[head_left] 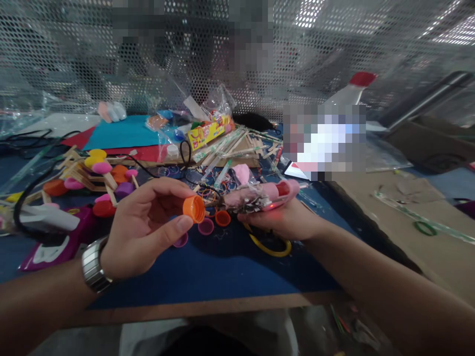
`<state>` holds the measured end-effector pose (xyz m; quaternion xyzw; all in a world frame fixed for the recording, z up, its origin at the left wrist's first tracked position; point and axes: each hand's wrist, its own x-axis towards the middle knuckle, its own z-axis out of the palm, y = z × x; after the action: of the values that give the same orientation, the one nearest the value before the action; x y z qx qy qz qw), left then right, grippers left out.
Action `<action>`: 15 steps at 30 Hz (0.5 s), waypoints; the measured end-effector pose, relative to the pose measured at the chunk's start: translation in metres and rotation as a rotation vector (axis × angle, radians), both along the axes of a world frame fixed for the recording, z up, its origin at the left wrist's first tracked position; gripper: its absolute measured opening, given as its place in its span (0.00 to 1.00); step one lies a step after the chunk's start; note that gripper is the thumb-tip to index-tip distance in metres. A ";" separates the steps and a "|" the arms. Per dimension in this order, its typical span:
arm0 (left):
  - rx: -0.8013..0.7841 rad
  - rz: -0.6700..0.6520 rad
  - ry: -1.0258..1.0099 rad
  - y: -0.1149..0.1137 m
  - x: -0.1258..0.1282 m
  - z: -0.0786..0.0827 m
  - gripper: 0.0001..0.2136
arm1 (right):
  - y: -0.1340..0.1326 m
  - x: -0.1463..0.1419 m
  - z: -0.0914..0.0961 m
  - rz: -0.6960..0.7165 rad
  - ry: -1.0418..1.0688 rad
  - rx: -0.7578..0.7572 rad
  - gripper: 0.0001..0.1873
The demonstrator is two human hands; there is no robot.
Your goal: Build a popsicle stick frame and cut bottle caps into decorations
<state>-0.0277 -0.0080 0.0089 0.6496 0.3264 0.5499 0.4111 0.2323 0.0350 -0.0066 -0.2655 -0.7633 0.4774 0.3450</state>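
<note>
My left hand [146,230], with a metal watch on its wrist, pinches an orange bottle cap [194,208] between thumb and fingers above the blue mat [222,267]. My right hand [282,220] grips a pink glue gun [261,195] crusted with dried glue. The gun's nozzle points left, close to the cap. Below them on the mat lie a purple cap [205,226] and an orange cap [222,218]. A yellow ring [270,247] lies under my right hand.
A structure of wooden sticks and coloured caps [96,178] stands at the left. Loose sticks and plastic packets [222,138] are piled behind. A bottle with a red cap [356,86] stands at the back right, near cardboard [401,217]. Perforated metal mesh [74,59] closes off the back.
</note>
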 end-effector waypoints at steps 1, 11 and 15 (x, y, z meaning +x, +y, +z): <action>-0.001 -0.004 0.000 0.000 0.000 0.000 0.09 | 0.000 0.000 0.000 -0.003 0.001 -0.008 0.13; 0.016 -0.041 0.003 -0.001 0.001 0.000 0.09 | 0.000 -0.002 0.001 -0.016 0.040 -0.043 0.14; 0.019 -0.060 0.013 0.000 0.000 0.000 0.09 | -0.001 -0.001 0.001 -0.031 0.004 -0.064 0.15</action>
<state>-0.0275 -0.0079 0.0092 0.6663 0.3044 0.5363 0.4192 0.2310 0.0341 -0.0052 -0.2872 -0.7427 0.4965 0.3455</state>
